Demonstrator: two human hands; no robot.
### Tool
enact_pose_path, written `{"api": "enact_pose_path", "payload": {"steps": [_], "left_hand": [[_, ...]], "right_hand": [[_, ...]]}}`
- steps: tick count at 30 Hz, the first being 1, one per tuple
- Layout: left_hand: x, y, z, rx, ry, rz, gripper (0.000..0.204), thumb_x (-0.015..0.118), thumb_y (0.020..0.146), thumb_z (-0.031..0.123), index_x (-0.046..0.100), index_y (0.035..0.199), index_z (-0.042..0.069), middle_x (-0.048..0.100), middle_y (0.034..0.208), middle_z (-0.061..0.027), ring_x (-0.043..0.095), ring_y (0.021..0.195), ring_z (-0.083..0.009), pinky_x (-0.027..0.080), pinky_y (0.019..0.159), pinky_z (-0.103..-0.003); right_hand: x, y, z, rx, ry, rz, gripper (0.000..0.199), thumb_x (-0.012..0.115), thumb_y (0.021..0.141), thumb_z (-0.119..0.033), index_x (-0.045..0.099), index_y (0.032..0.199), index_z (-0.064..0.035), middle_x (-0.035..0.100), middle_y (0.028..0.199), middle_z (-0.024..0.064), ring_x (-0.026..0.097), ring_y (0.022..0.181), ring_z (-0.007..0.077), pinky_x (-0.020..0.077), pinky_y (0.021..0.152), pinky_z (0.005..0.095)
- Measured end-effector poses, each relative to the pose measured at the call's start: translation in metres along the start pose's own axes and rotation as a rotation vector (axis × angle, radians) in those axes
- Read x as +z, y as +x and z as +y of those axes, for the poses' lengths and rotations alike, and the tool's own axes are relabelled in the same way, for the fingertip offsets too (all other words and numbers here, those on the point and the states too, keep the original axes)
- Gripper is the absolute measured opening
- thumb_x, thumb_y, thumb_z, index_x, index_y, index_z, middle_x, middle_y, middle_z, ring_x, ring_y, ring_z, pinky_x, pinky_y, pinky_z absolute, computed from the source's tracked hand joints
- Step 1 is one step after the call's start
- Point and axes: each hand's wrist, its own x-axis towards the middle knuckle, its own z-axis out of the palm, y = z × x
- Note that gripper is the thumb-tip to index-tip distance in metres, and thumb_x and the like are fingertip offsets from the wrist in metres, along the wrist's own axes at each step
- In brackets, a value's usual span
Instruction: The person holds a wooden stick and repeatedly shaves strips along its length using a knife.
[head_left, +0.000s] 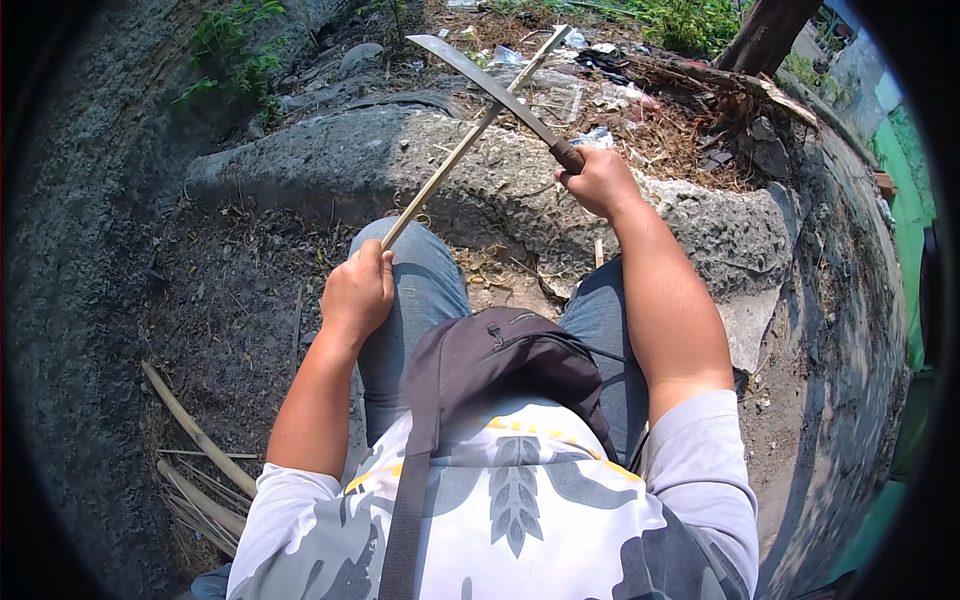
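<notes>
Right grip [600, 182] on machete [468, 66] across stick [449, 170], ledge [500, 190] and litter [596, 137] beyond

Outdoors, probably a yard — dirt [235, 290], shrubs [690, 24].

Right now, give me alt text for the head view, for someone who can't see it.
A machete gripped in the right hand crosses in front of a long pale strip held in the left hand. A dark bag sits at lower centre; a rough grey ledge lies ahead, with litter and dry plant scraps beyond.
</notes>
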Motion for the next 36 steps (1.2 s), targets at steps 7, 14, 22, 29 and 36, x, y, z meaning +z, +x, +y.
{"api": "enact_pose_path", "payload": {"steps": [7, 14, 22, 29, 36], "left_hand": [[-0.005, -0.001, 0.005, -0.099, -0.045, -0.042, 0.021, 0.053, 0.107, 0.026, 0.057, 0.104, 0.006, 0.068, 0.088, -0.0243, 0.066, 0.083, -0.0496, 0.050, 0.071, -0.058], [-0.001, 0.002, -0.002, -0.083, -0.108, -0.004, 0.021, 0.052, 0.106, 0.026, 0.059, 0.101, 0.006, 0.070, 0.087, -0.0232, 0.067, 0.080, -0.0497, 0.052, 0.070, -0.059], [0.000, 0.004, -0.006, -0.083, -0.116, -0.008, 0.024, 0.053, 0.106, 0.027, 0.059, 0.100, 0.005, 0.069, 0.085, -0.0241, 0.067, 0.080, -0.0495, 0.052, 0.071, -0.059], [-0.005, 0.003, -0.001, -0.082, -0.149, -0.011, 0.027, 0.054, 0.105, 0.029, 0.059, 0.097, 0.005, 0.069, 0.084, -0.0249, 0.067, 0.080, -0.0493, 0.052, 0.071, -0.059], [0.002, 0.003, -0.004, -0.089, -0.131, 0.022, 0.027, 0.054, 0.105, 0.028, 0.060, 0.097, 0.004, 0.069, 0.083, -0.0268, 0.067, 0.079, -0.0508, 0.053, 0.071, -0.059]], "right_hand": [[0.002, -0.020, -0.043, -0.442, -0.253, -0.120, 0.020, 0.076, 0.085, -0.028, 0.069, 0.096, -0.0134, 0.074, 0.093, 0.0156, 0.072, 0.092, 0.0384, 0.0570, 0.082, 0.0499], [-0.006, 0.005, -0.002, -0.022, 0.038, -0.055, 0.028, 0.074, 0.089, -0.036, 0.075, 0.108, -0.0145, 0.077, 0.104, 0.0161, 0.072, 0.098, 0.0373, 0.0559, 0.087, 0.0482], [0.014, -0.014, -0.042, -0.237, -0.039, -0.177, 0.029, 0.074, 0.089, -0.036, 0.072, 0.107, -0.0135, 0.075, 0.101, 0.0185, 0.072, 0.101, 0.0392, 0.0565, 0.088, 0.0506], [0.000, -0.010, -0.033, -0.435, -0.310, -0.144, 0.021, 0.074, 0.077, -0.018, 0.068, 0.096, -0.0137, 0.074, 0.093, 0.0126, 0.073, 0.095, 0.0351, 0.0578, 0.084, 0.0486], [0.006, -0.014, -0.037, -0.405, -0.297, -0.090, 0.023, 0.072, 0.076, -0.016, 0.069, 0.099, -0.0154, 0.074, 0.094, 0.0124, 0.072, 0.094, 0.0356, 0.0574, 0.086, 0.0485]]}}
